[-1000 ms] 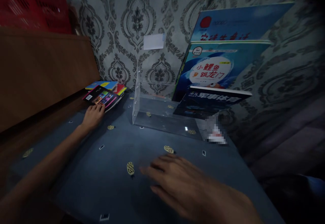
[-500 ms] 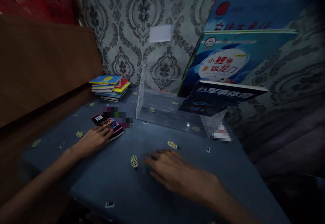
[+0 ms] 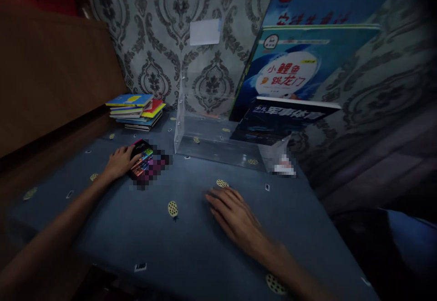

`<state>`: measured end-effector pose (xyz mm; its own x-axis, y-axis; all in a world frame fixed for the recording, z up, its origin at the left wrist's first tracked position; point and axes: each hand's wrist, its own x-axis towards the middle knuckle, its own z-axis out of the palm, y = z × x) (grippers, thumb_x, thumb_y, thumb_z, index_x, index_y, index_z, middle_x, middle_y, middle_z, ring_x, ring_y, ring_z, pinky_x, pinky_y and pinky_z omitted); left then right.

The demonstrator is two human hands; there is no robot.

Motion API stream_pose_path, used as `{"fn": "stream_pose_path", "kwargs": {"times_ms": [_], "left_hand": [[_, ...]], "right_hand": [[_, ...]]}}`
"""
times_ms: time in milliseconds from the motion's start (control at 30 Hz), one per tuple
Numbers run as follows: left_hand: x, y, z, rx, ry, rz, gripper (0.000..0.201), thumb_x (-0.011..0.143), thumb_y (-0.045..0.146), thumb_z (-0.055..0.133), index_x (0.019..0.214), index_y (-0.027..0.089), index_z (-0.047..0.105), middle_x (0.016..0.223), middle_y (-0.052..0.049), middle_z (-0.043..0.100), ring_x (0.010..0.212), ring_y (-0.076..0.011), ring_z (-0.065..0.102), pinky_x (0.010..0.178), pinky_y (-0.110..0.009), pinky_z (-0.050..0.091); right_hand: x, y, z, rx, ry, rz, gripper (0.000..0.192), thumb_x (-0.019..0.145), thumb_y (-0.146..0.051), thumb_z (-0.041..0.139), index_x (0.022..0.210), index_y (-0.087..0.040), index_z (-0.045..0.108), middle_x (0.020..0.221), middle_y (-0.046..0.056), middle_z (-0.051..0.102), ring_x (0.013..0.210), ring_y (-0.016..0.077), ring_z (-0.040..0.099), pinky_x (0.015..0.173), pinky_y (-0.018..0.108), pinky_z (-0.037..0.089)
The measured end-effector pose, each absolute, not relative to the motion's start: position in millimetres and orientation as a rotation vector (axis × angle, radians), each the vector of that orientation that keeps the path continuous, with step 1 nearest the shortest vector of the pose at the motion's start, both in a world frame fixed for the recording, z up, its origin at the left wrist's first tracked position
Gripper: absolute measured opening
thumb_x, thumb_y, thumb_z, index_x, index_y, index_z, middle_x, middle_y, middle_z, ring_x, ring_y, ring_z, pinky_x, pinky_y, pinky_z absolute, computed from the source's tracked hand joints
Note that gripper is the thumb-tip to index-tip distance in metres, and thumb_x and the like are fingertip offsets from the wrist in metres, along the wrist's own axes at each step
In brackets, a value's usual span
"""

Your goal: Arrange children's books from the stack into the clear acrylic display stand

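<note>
A small dark book [image 3: 141, 164] with a colourful cover and pink edging lies on the left part of the table, partly blurred out by blocks. My left hand [image 3: 121, 160] grips its left edge, the thumb across the cover and the other fingers along the far side. Over the middle right of the table hovers or rests my right hand [image 3: 235, 214], palm down, fingers stretched out and holding nothing. Behind the hands stands a clear acrylic book rack [image 3: 218, 148].
A stack of thin books [image 3: 131, 109] sits at the back left. Several large books, one a teal book [image 3: 290, 71] and one a dark book [image 3: 283, 119], lean in the rack's right side. A wooden cabinet [image 3: 54, 73] borders the patterned blue tablecloth [image 3: 136, 228].
The view has shifted slightly. My left hand has moved from the top of the book to its left edge, and the book lies at another angle. My right hand has drifted right.
</note>
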<state>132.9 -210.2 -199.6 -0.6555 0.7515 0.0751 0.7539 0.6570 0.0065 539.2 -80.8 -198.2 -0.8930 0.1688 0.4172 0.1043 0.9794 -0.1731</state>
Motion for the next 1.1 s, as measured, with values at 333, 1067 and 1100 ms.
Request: {"fn": "stream_pose_path", "kwargs": {"times_ms": [333,1067,1100], "left_hand": [[169,-222,-218,-1.816,-2.431,-0.277,0.062,0.098,0.056,0.036,0.145,0.018,0.051,0.148,-0.015,0.052,0.132,-0.0327,0.052,0.111,-0.05,0.041],[334,-138,-233,-2.421,-1.88,-0.572,0.052,0.099,0.048,0.048,0.145,0.023,0.049,0.153,-0.015,0.048,0.141,-0.0317,0.046,0.117,-0.058,0.033],[341,-133,-233,-2.434,-1.871,-0.584,0.052,0.099,0.046,0.049,0.146,0.024,0.048,0.153,-0.015,0.048,0.141,-0.0311,0.045,0.118,-0.057,0.033]], "right_hand": [[544,-84,-212,-0.344,-2.561,0.48,0.03,0.099,-0.018,0.048,0.123,-0.019,0.066,0.12,0.013,0.071,0.117,0.0264,0.065,0.099,0.052,0.055],[549,-75,-216,-0.57,-2.425,0.532,0.032,0.099,-0.022,0.047,0.127,-0.019,0.063,0.134,0.014,0.063,0.127,0.0249,0.057,0.107,0.049,0.049],[550,-74,-217,-0.56,-2.416,0.529,0.032,0.099,-0.023,0.047,0.126,-0.019,0.063,0.134,0.014,0.064,0.127,0.0249,0.057,0.108,0.049,0.049]]}}
